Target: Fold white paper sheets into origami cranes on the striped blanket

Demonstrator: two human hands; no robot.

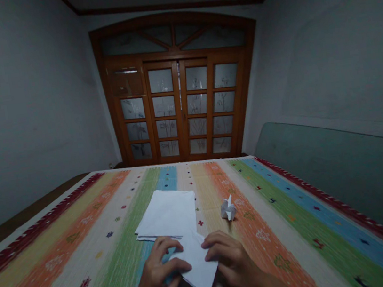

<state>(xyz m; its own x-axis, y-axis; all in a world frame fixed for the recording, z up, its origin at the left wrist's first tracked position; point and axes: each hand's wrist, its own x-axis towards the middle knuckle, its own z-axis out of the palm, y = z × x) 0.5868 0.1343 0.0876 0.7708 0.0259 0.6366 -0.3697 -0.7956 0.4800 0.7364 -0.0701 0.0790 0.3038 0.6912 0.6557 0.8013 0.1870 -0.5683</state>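
Observation:
A folded sheet of white paper point(199, 268) lies between my two hands at the near edge of the view, one corner pointing toward me. My left hand point(162, 273) grips its left edge, thumb on top and the fingers curled at its upper left. On the opposite edge, my right hand point(233, 261) holds the paper with bent fingers; its thumb is partly hidden below. Just beyond, a stack of white paper sheets point(169, 212) rests on the cloth, its near edge close to the folded sheet. Right of the stack stands a small folded paper figure point(228, 208), grey-white with pointed tips.
A striped, multicoloured tablecloth point(110, 250) covers the table. Along the right side runs a pale green panel point(340, 165), like a backrest. Wooden doors with glass panes point(181, 107) stand beyond the far table edge, between plain walls.

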